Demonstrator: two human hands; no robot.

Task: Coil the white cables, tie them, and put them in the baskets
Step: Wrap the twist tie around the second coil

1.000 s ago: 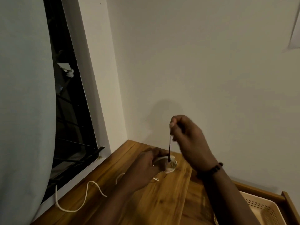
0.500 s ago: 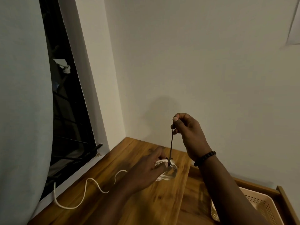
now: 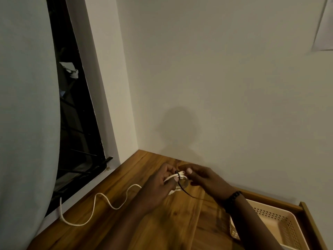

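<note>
Pinching the coiled white cable (image 3: 177, 178) low centre, my left hand (image 3: 160, 188) and right hand (image 3: 207, 181) both grip it; thin black tie (image 3: 185, 191) trails.

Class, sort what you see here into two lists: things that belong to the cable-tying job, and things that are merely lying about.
Job:
coil, held by left hand and right hand
black tie around it
loose cable on the table
basket

Lying about:
paper on the wall
curtain
window
</note>
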